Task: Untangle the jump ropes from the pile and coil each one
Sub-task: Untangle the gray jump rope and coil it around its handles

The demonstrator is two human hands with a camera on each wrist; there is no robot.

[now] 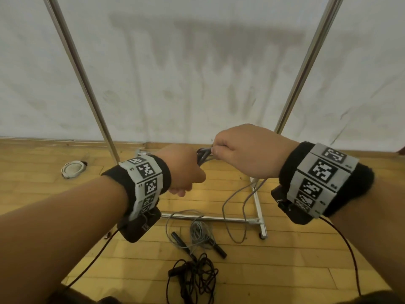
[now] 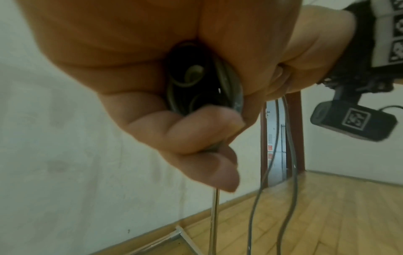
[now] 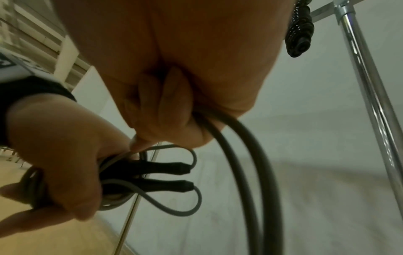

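Head view: my left hand (image 1: 183,170) is curled round the gathered loops and black handles of a grey rope (image 1: 203,155). My right hand (image 1: 245,150), just beside it, pinches the same rope, and two strands hang from under it down to the floor (image 1: 295,249). Below my hands lies a second grey rope (image 1: 198,232) with black handles, tangled, and nearer me a black rope (image 1: 197,275) in a loose heap. Beyond my left hand a white coil (image 1: 73,169) rests on the floor. A metal frame (image 1: 256,220) stands between my hands and the white wall.

Left wrist view: my left fingers (image 2: 191,131) close over the bundle (image 2: 196,77), cord coiled inside the fist. Two grey strands (image 2: 272,155) drop from my right hand (image 2: 305,51) beside it.

Right wrist view: my right fingers (image 3: 172,96) clamp the cord (image 3: 244,163), which curves downward. My left hand (image 3: 65,151) holds both handles (image 3: 161,169) side by side, with small loops of cord at their tips.
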